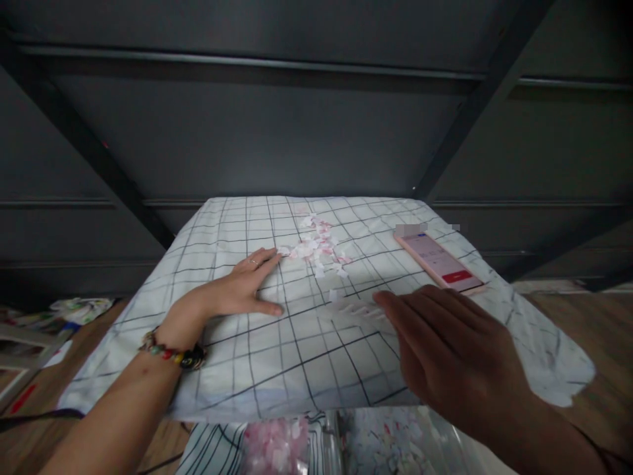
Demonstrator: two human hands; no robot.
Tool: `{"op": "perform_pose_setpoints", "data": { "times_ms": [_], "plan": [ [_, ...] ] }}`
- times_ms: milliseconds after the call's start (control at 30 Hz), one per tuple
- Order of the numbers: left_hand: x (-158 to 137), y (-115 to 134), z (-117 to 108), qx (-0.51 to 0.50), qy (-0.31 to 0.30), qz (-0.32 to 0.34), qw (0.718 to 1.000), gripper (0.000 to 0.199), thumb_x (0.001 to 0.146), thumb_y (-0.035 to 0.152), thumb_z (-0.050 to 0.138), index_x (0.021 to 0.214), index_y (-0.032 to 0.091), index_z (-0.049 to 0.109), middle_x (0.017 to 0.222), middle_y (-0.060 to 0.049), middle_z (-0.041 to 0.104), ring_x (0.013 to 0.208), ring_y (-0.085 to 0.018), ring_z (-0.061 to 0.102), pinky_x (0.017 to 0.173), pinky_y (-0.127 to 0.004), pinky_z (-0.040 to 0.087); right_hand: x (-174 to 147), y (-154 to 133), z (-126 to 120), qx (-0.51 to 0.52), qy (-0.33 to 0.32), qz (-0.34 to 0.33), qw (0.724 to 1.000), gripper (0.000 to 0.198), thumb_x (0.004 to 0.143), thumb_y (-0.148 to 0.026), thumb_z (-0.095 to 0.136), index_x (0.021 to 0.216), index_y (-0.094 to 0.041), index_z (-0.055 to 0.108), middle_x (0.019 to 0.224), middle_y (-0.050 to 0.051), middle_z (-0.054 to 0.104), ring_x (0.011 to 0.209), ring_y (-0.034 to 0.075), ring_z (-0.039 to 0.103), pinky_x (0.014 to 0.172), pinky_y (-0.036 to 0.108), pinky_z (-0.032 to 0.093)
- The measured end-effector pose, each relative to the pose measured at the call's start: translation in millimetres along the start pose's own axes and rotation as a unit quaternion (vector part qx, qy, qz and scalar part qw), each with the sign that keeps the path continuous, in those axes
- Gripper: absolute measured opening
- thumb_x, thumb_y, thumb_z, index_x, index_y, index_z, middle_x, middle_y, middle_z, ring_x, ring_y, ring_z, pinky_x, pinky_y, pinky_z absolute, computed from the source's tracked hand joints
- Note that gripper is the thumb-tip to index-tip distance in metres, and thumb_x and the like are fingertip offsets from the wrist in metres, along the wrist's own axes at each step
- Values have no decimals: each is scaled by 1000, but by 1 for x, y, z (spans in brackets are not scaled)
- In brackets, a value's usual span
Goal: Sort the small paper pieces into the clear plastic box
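Observation:
My left hand (247,284) lies on the white checked cloth (267,369) with its fingers stretched out and thumb apart. Its fingertips touch the edge of a loose pile of small white and pink flakes (316,245). My right hand (445,349) is closed in a pinch around a pale, partly see-through strip (353,309), smeared by motion, so its kind is unclear. The strip points left, low over the cloth. Just beyond its tip lies a single white flake (335,295), apart from the pile.
A phone (438,260) with a lit screen lies right of the pile. Below the front edge are a clear bag of pink pieces (277,443) and a clear container with small scraps (390,439). Dark metal panels (277,132) rise behind the cloth.

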State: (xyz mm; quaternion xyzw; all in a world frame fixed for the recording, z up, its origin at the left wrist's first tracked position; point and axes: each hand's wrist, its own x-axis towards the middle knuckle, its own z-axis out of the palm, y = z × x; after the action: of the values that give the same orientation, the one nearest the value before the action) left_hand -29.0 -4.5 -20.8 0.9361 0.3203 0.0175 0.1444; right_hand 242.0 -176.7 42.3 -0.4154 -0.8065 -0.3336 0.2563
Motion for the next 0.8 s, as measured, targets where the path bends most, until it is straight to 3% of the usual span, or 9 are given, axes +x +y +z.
{"op": "perform_pose_setpoints", "data": {
  "times_ms": [167, 367, 500, 800],
  "plan": [
    [-4, -7, 0, -18, -29, -6, 999, 113, 75, 76, 59, 154, 16, 5, 159, -23, 0, 144, -43, 1, 113, -56, 17, 12, 9, 19, -24, 5, 2, 1000, 24, 83, -2, 44, 96, -9, 62, 66, 4, 63, 62, 17, 55, 53, 31, 44],
    [-2, -4, -2, -32, -61, -44, 997, 120, 70, 74, 65, 154, 15, 4, 159, -22, -5, 144, -41, -4, 115, -53, 12, 18, 9, 36, 52, -4, -49, 997, 31, 80, 4, 38, 93, -11, 62, 71, 3, 66, 66, 14, 54, 62, 29, 43],
    [-2, 0, -5, -34, -74, -57, 995, 120, 70, 73, 64, 154, 13, 2, 159, -21, -8, 145, -40, -6, 115, -52, 10, 19, 11, 25, 87, -18, -67, 994, 32, 79, 5, 38, 94, -11, 61, 74, 3, 67, 67, 14, 56, 60, 29, 43],
    [0, 5, -8, -33, -85, -73, 993, 123, 68, 73, 65, 153, 9, 3, 158, -24, -8, 145, -39, -7, 115, -51, 9, -5, 28, -2, 20, -31, -25, 999, 23, 82, 1, 45, 94, -11, 60, 68, 4, 61, 61, 15, 51, 57, 30, 43]
  ]
}}
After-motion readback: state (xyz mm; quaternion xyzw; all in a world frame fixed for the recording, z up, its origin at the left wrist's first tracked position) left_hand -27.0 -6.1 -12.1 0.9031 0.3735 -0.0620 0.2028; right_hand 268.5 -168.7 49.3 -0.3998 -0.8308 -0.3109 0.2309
